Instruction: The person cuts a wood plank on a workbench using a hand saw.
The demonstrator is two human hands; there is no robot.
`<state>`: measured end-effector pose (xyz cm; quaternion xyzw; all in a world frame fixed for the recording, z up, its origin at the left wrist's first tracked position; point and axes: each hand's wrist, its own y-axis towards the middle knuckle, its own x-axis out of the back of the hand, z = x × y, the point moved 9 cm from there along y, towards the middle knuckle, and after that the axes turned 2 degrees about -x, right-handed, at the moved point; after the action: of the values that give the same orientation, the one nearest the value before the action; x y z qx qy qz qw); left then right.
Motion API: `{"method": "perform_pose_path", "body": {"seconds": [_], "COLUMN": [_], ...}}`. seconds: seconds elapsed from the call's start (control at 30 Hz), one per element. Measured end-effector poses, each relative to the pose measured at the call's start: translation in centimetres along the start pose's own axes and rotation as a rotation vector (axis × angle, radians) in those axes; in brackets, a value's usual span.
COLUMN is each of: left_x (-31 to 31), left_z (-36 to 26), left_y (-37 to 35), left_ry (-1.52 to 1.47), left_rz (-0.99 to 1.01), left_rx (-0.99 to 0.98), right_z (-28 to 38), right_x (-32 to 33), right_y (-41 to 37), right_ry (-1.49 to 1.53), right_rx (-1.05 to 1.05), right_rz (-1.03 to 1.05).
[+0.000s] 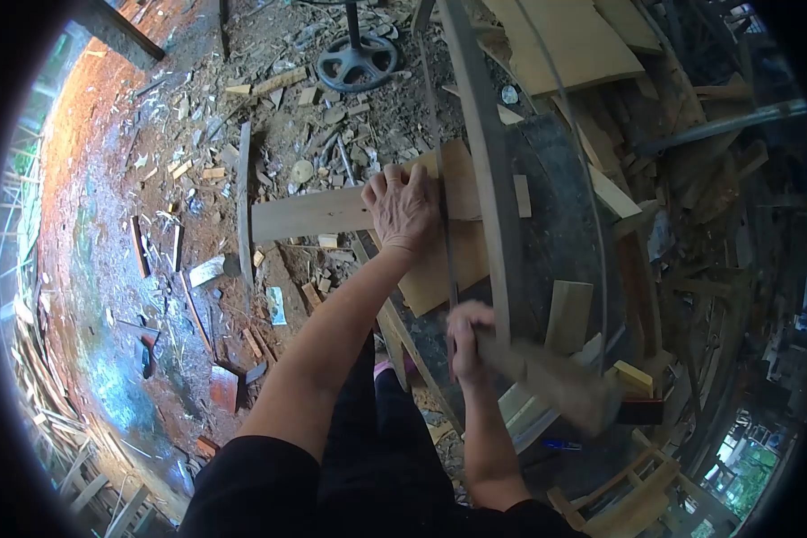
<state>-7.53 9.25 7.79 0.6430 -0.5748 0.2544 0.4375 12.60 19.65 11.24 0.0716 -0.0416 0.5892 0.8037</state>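
Observation:
My left hand (405,211) presses on a narrow wooden board (309,213), its fingers bent over the board's far edge. That board lies across a wider, paler piece of wood (430,278) on a dark bench (560,202). Just right of those fingers runs the thin blade of a large frame saw (489,161), crossing the board. The saw's wooden beam and tension cord extend away from me. Closed around the near end of the saw is my right hand (469,341); the end piece beside it is smeared by motion.
Wood scraps and chips litter the dirt floor left of the bench. A dark handwheel (357,63) stands at the far side. Large pale panels (565,45) lie at the upper right. A blue marker-like item (562,445) and a yellowish block (634,378) are at the near right.

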Motion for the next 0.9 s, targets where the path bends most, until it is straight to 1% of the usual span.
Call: {"method": "perform_pose_path", "body": {"seconds": [0.07, 0.1, 0.17, 0.2, 0.23, 0.27, 0.3, 0.33, 0.4, 0.43, 0.5, 0.53, 0.57, 0.63, 0.7, 0.77, 0.83, 0.9], "left_x": [0.2, 0.1, 0.0, 0.1, 0.1, 0.2, 0.1, -0.1, -0.4, -0.4, -0.4, -0.3, -0.2, -0.1, 0.0, 0.1, 0.2, 0.2], "left_z": [0.2, 0.3, 0.3, 0.2, 0.3, 0.5, 0.5, 0.5, 0.6, 0.7, 0.7, 0.6, 0.5, 0.5, 0.4, 0.8, 0.5, 0.4], "left_y": [0.0, 0.1, 0.0, 0.1, 0.1, 0.4, 0.6, 0.3, 0.0, 0.1, 0.2, 0.1, 0.0, 0.1, 0.4, 0.2, 0.2, -0.1], "left_ry": [-0.008, -0.019, -0.045, -0.033, -0.018, -0.019, -0.023, -0.028, -0.036, -0.044, -0.035, -0.039, -0.043, -0.031, -0.044, -0.049, -0.071, -0.056], "left_rz": [-0.036, -0.037, -0.034, -0.013, 0.008, 0.008, 0.040, 0.075, 0.073, 0.064, 0.030, 0.006, 0.006, 0.016, 0.019, 0.044, 0.065, 0.060], "left_rx": [-0.013, 0.004, 0.029, 0.032, 0.038, 0.051, 0.047, 0.038, 0.042, 0.043, 0.025, 0.017, 0.018, 0.053, 0.062, 0.073, 0.043, 0.042], "right_z": [-1.2, -0.8, -0.8, -1.3, -1.6, -0.8, -1.3, -2.8, -5.1, -7.9, -7.5, -2.9, 0.0, -1.2, -1.2, 1.3, 0.7, 0.1], "right_x": [-0.3, 0.0, 0.4, 0.9, 1.8, 2.3, 2.6, 2.3, 1.2, 1.3, 0.9, -0.1, -0.6, 0.6, 0.7, 1.2, 1.1, 0.2], "right_y": [1.3, 0.7, -3.0, -5.2, -7.5, -8.1, -8.1, -7.8, -6.3, -5.4, -3.0, -1.5, -0.8, -4.2, -5.8, -7.0, -6.0, -2.4], "right_ry": [-0.066, -0.066, 0.108, 0.097, 0.134, 0.176, 0.175, 0.217, 0.265, -0.019, -0.292, -0.222, -0.158, -0.163, -0.160, 0.254, 0.291, 0.319], "right_rx": [0.016, 0.022, -0.064, -0.065, 0.036, 0.134, 0.122, 0.002, -0.106, -0.142, -0.172, -0.092, -0.016, -0.004, 0.011, 0.211, 0.200, 0.084], "right_rz": [-0.049, -0.050, 0.049, 0.057, 0.013, -0.031, -0.024, 0.066, 0.155, 0.097, 0.031, 0.087, 0.144, 0.125, 0.126, 0.032, 0.015, -0.007]}}
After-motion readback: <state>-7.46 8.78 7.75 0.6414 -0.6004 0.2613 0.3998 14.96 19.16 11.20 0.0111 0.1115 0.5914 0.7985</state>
